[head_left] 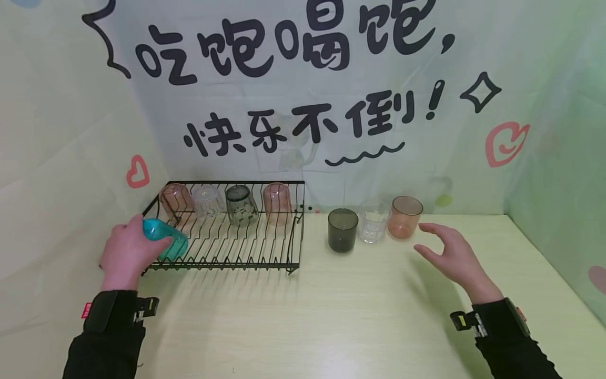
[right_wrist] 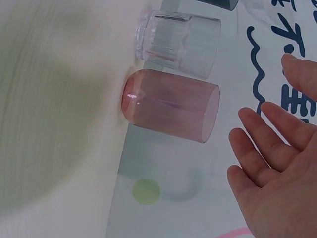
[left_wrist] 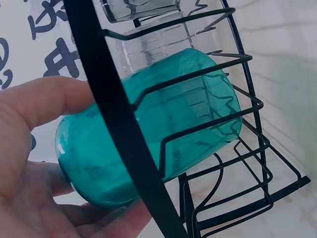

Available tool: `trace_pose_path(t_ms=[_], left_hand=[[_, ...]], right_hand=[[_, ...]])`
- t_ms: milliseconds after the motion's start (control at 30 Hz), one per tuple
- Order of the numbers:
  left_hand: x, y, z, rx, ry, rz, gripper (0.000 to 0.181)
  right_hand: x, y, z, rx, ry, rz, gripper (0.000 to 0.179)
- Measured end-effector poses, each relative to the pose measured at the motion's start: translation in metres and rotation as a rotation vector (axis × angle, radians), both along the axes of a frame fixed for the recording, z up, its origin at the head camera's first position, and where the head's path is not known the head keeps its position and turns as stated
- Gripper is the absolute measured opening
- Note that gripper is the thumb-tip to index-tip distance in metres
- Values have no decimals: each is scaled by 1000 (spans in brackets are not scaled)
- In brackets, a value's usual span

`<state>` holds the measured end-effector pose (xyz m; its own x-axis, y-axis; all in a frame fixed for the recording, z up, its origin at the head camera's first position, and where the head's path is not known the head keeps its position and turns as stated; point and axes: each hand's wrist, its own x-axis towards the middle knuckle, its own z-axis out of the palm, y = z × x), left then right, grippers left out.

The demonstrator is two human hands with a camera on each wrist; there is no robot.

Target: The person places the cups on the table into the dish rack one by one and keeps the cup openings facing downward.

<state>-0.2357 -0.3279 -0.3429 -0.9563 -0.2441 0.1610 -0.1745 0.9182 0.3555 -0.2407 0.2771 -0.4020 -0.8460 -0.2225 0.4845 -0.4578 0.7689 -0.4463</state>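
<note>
At the front left of the black wire rack, my left hand grips a teal glass. Fingers and thumb curl round its rounded end, and the glass leans with its other end at the rack's wires. The left wrist view shows this teal glass behind the rack's front bar, with a clear glass beyond it. My right hand hovers with fingers apart and holds nothing. Nearest to it stands an upright pink glass, seen in the right wrist view as a pink tumbler just past the fingertips.
Along the rack's back row sit a pink glass, a clear glass, a dark grey glass and another pink glass. Right of the rack, a dark glass and a clear glass stand on the pale table.
</note>
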Motion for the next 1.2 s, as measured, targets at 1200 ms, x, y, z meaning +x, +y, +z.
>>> trace_pose_path(t_ms=[1200], left_hand=[[-12, -12, -8, -25, -33, 88, 64]], right_hand=[[-31, 7, 8, 101, 89, 15, 44]])
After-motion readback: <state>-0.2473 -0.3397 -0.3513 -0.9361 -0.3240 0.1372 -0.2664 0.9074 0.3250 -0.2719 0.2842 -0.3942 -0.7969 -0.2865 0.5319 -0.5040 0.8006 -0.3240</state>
